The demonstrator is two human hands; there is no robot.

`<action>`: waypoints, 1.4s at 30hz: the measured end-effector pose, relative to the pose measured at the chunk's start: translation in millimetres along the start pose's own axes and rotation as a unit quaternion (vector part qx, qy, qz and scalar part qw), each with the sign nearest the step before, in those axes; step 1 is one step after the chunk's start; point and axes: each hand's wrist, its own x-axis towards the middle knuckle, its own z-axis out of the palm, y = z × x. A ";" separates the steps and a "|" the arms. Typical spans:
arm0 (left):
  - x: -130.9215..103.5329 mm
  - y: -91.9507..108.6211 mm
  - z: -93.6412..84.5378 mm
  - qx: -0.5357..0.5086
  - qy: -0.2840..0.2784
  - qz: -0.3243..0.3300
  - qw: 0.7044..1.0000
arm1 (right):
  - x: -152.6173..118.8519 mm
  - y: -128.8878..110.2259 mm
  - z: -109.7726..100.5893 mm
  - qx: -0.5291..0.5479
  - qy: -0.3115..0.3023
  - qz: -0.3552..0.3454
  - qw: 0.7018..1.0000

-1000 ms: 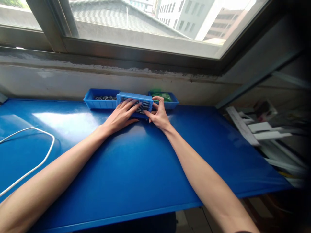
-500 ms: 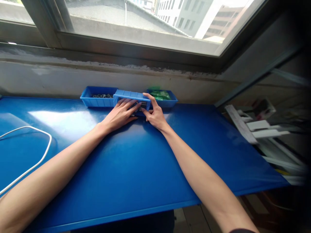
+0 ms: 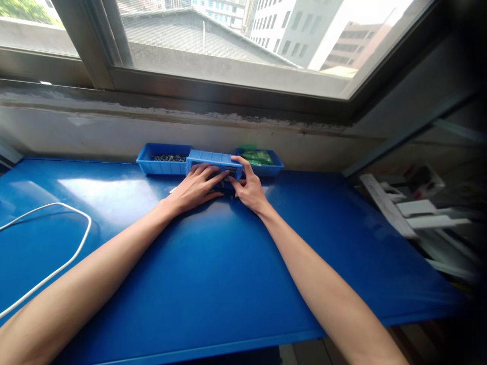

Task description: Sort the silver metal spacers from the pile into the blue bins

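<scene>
A light-blue plastic bin [image 3: 210, 156] is tipped on its side against the back of the table, its mouth facing me. My right hand [image 3: 249, 191] grips its right end, thumb at the mouth and index finger over the top edge. Across the mouth lies my left hand [image 3: 196, 188], fingers outstretched and apart. Small dark and pale pieces show inside the bin, mostly hidden by my fingers. A small whitish piece [image 3: 172, 191] lies on the table beside my left wrist.
Left of the tipped bin stands a blue bin [image 3: 162, 168] of small dark metal-looking parts. To the right, another blue bin [image 3: 272, 170] holds green plastic packets [image 3: 256, 157]. A white cable [image 3: 81, 238] curves over the blue table [image 3: 220, 284] at left. White boards [image 3: 418, 208] stand beyond the right edge.
The whole view has shifted slightly down and right. A whitish piece now shows beside my left wrist. My right hand keeps its hold on the tipped bin, with my left hand still across its mouth.
</scene>
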 end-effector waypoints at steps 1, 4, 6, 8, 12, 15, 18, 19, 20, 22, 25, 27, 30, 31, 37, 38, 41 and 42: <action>0.0 0.3 -0.5 0.002 0.001 -0.006 1.000 | 0.1 0.0 0.0 -0.007 0.001 0.001 1.000; 0.4 0.6 -0.3 0.001 0.003 -0.014 1.000 | 0.7 -0.3 -0.2 -0.020 0.006 -0.004 1.000; 1.4 0.3 0.9 0.001 -0.003 -0.011 1.000 | 1.0 -0.7 -0.4 -0.022 0.007 -0.015 1.000; 3.0 0.1 2.0 0.003 -0.018 -0.007 1.000 | 1.0 -1.2 -0.4 -0.027 0.005 -0.025 0.999; 5.8 1.3 0.3 -0.001 -0.038 0.011 0.999 | 0.3 -1.8 -0.4 -0.037 -0.006 -0.038 0.999; 5.9 2.3 -1.8 0.001 -0.028 0.018 0.999 | 0.3 -0.9 0.0 -0.023 -0.011 -0.049 0.998; 5.0 2.3 -1.1 0.010 -0.024 0.016 1.000 | 1.0 0.1 0.7 -0.011 -0.009 -0.054 0.998; 4.8 2.1 -0.4 0.010 -0.027 0.016 0.999 | 1.2 0.1 1.0 -0.008 -0.008 -0.054 0.998; 4.8 2.0 0.4 0.006 -0.031 0.017 0.999 | 1.3 0.0 1.1 -0.005 -0.007 -0.055 0.998; 4.8 1.7 1.8 -0.009 -0.039 0.025 0.999 | 1.4 -0.3 1.3 -0.001 -0.007 -0.055 0.998; 5.1 1.5 2.4 -0.032 -0.039 0.031 0.998 | 1.2 -0.6 1.0 -0.004 -0.008 -0.057 0.998; 5.0 1.2 2.3 -0.035 -0.030 0.024 0.999 | 1.1 -0.3 0.7 -0.006 -0.009 -0.057 0.998; 4.6 0.7 2.5 -0.035 -0.026 0.019 0.999 | 1.2 0.0 0.3 -0.005 -0.008 -0.056 0.998; 4.6 0.6 2.5 -0.040 -0.028 0.022 0.999 | 1.3 0.0 0.2 -0.004 -0.008 -0.056 0.998; 5.1 1.0 2.3 -0.047 -0.026 0.023 0.998 | 1.1 -0.3 -0.2 0.002 -0.007 -0.053 0.999; 5.2 1.2 1.9 -0.044 -0.026 0.023 0.998 | 1.2 0.0 -0.3 0.005 -0.006 -0.052 0.999; 4.9 3.2 -1.6 -0.033 -0.030 0.026 0.999 | 1.6 1.7 -0.5 0.016 -0.012 -0.049 0.999; 4.6 4.7 -3.8 -0.020 -0.030 0.021 0.999 | 1.9 2.3 -0.6 0.016 -0.013 -0.047 0.999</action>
